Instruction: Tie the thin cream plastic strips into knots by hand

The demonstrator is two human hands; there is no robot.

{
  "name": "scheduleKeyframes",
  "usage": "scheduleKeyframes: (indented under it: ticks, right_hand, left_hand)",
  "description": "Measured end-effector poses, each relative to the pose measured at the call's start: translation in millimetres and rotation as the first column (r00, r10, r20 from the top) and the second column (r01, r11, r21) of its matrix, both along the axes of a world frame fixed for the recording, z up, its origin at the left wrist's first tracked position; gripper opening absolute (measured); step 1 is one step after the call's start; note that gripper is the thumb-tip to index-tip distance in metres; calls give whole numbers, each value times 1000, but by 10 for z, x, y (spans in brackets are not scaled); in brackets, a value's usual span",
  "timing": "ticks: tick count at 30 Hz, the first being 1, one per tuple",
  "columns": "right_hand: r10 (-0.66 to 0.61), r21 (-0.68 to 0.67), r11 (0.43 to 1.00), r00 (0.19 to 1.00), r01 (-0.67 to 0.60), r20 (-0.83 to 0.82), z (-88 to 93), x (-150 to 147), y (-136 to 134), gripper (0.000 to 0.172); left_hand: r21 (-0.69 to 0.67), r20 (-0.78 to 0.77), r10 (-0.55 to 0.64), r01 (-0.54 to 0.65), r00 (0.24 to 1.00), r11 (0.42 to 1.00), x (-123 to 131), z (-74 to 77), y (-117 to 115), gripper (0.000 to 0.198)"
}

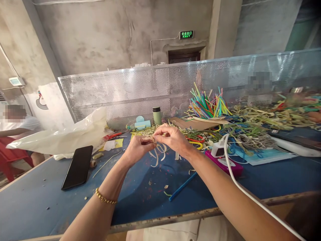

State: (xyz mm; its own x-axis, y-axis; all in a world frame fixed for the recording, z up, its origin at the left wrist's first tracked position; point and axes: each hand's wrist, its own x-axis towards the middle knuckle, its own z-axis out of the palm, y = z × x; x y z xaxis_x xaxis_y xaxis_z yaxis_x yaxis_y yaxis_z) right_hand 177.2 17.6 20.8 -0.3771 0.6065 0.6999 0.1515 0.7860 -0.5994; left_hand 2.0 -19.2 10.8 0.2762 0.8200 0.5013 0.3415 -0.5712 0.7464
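Observation:
Above the middle of the blue table (140, 197), my left hand (139, 149) pinches a small bundle of pale, flat strips (164, 152). Their loose ends curl and hang below my fingers. My right hand (173, 139) meets it from the other side, thumb and forefinger closed at the top of the same bundle. Fingers hide the part where the strips come together. A blue stick (183, 186) lies on the table below my right hand, with small pale scraps near it.
To the left lie a black phone (77, 167) and a white plastic bag (65, 134). Behind stand a green bottle (156, 116) and a perforated metal screen (125, 93). Colourful stems (208, 102), dried strips (271, 117) and a pink power strip (225, 164) with white cable fill the right.

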Motion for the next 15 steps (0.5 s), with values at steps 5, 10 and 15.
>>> scheduleKeyframes:
  ticks: [5,10,15]
  right_hand:
    - [51,-109,992,997,-57,-58,-34,-65,-37,15]
    - [28,-205,977,990,-57,-142,-52,-137,-107,11]
    - [63,-347,927,970,-144,-233,-62,-183,-156,12]
  left_hand:
    - [-38,37,-13,15,999,999,14,4,-25,29]
    - [-72,-38,-41,38,998,997,8,16,-58,28]
    - [-67,-71,-114,109,991,992,0,45,-96,25]
